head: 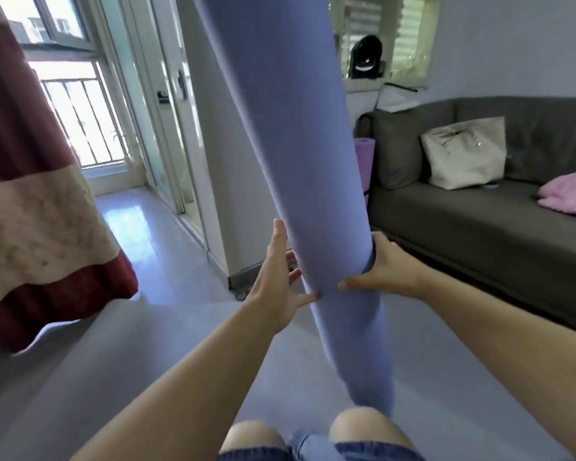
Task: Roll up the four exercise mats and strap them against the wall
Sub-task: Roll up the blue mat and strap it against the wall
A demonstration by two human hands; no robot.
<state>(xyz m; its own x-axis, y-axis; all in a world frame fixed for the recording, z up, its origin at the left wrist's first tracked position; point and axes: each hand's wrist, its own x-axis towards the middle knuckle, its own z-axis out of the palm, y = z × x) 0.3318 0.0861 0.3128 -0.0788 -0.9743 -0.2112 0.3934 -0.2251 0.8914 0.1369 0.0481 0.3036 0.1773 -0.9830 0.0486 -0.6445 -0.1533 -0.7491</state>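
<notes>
Blue mat (300, 161) is standing rolled and tilted, lower end by the knees; right hand (384, 271) is wrapping round it, left hand (275, 281) is pressing on its side with straight fingers. Likely risk: with only one hand gripping, the roll is free to loosen or skid on the glossy floor (137, 234). Purple mat (364, 161) is standing at the sofa (463, 221) end.

The rolled blue mat (300, 161) runs out past the top edge, so its upper end is unseen, and its lower end is smeared with blur. The fingers of the right hand (384, 271) vanish round the mat's far side. Just right of it, a purple mat (364, 154) shows only as a sliver, the rest hidden behind it and the sofa (479, 221), itself cut off at the right edge.
</notes>
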